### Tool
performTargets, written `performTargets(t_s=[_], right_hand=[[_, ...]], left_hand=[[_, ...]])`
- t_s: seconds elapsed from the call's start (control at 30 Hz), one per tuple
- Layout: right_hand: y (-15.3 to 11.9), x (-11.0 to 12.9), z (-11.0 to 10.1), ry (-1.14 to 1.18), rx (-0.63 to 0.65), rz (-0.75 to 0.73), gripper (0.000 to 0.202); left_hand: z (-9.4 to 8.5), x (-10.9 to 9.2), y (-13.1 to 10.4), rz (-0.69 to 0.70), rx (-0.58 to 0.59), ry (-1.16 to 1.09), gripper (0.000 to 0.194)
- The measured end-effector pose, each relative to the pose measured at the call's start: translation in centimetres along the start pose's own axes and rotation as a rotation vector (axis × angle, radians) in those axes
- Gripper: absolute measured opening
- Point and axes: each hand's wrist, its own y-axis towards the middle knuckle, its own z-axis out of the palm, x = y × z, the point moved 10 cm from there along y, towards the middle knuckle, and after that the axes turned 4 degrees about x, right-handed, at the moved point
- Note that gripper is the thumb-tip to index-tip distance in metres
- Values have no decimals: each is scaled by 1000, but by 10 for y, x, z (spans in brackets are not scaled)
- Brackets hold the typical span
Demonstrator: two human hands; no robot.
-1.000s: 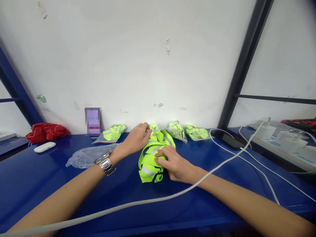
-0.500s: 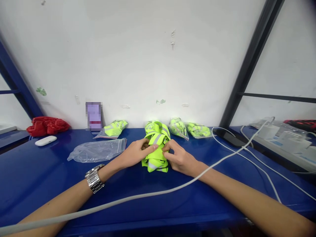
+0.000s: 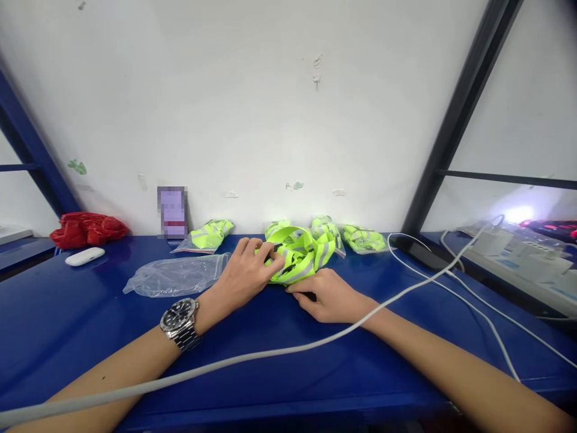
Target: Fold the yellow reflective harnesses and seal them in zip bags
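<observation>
So — straps (image 3: 303, 260) agst L fingers (image 3: 273, 266), past R fingers (image 3: 306, 285)

Neon-yellow reflective straps (image 3: 301, 248), bunched, loosely looped

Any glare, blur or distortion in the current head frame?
Head view throughout: bright glare beyond the white chargers; upright phone pixelated; posts splay outward, probably wide-angle distortion; top-right corner dark; left hand, right hand and neon reflective straps reasonably sharp.

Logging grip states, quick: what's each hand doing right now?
Left hand: closed on the neon-yellow fabric strap bundle with silver stripes.
Right hand: curled at the bundle's near edge; whether it grips cannot be told.
</observation>
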Motion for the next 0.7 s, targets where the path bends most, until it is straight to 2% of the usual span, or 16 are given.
performTargets(t_s=[0.1,0.17,0.23,0.27,0.37,0.47,0.6,0.7], right_hand=[[-5,1,-18,68,-147,-15,16],[-12,-3,-40,119,-353,-31,13],[-18,-7,-53,95,-498,-31,11],[-18,-8,-55,63,-516,-19,11],[-10,-13,-46,-23,-408,39,13],[-3,-20,-29,-17,-227,125,20],[1,-26,-11,-6,-6,190,34],[1,-28,-9,25,48,174,32]], left_hand=[[7,-8,0,54,118,-40,23],[1,-17,-3,103,153,-134,22],[-7,-27,-7,156,188,-248,35],[-10,-31,-8,171,209,-308,42],[-9,-29,-9,130,296,-499,38],[1,-15,-8,-7,373,-619,34],[16,-7,-12,-96,450,-631,52],[19,-1,-11,-148,435,-584,46]])
